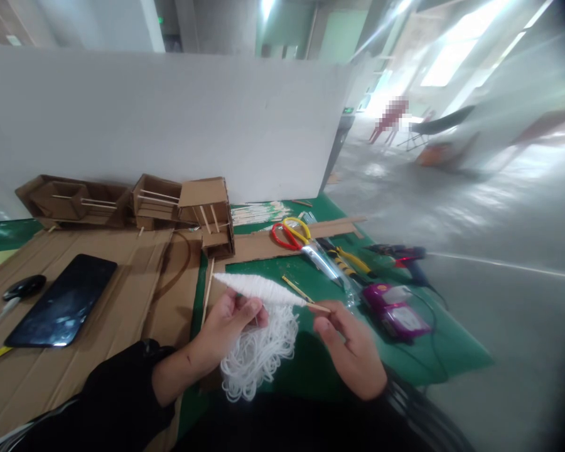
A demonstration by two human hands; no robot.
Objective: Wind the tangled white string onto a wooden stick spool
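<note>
Pinching a stick: right hand (half curled).

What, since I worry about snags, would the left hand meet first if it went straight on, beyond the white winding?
Probably the scissors, though depth is unclear and the left hand might pass above them.

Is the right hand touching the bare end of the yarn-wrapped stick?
Touching. The head view shows the right hand holding the yarn-wrapped stick by its bare end, with no visible gap.
</note>
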